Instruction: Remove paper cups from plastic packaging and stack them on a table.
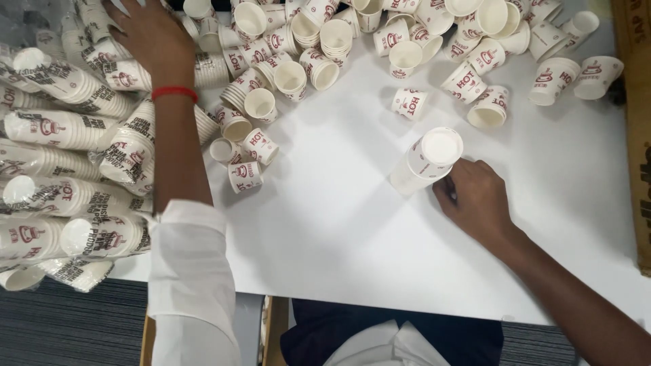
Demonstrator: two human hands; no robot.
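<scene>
- Head view: right hand (476, 198) grip closed around short stack of white paper cups with red print (427, 161), tilted on white desk (352, 224).
- Left hand (150, 32) grip spread flat on loose white printed paper cups (271, 54); wrapped cup sleeves (61, 129) beside its forearm.

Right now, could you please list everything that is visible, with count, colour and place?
stack of cups: one, white with red print, centre, tilted, at the right hand
loose paper cups: many, white with red print, scattered along the far side
wrapped cup sleeves: several, clear plastic, piled at left
table: one, white, centre
cardboard box: one, brown, right edge
red band: one, left wrist
left hand: on the far-left cups, white sleeve rolled
right hand: grips the stack's base
</scene>
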